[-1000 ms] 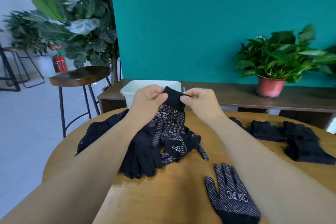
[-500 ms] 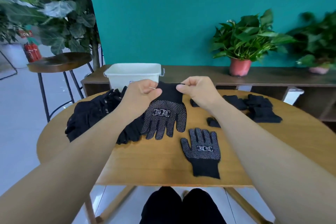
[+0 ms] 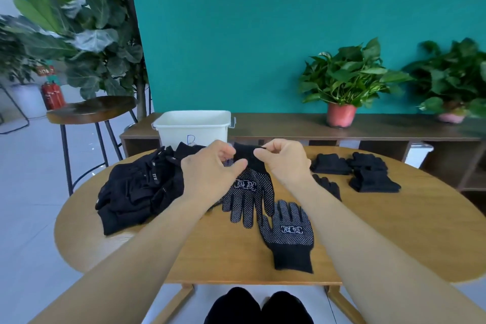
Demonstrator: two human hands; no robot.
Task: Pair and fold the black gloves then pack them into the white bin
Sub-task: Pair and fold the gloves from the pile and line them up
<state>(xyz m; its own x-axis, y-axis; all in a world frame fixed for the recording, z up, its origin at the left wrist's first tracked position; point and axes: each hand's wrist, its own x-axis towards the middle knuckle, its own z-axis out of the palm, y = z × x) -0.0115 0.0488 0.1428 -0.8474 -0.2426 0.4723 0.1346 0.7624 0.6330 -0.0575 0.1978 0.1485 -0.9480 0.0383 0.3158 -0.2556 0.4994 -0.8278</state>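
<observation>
My left hand (image 3: pixel 210 173) and right hand (image 3: pixel 285 163) pinch this glove (image 3: pixel 249 189) by the cuff, so I can drape it flat onto its mate (image 3: pixel 288 234).

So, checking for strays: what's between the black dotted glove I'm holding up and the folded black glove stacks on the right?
In the head view, one loose black glove lies there on the round wooden table, partly hidden behind the right forearm.
</observation>
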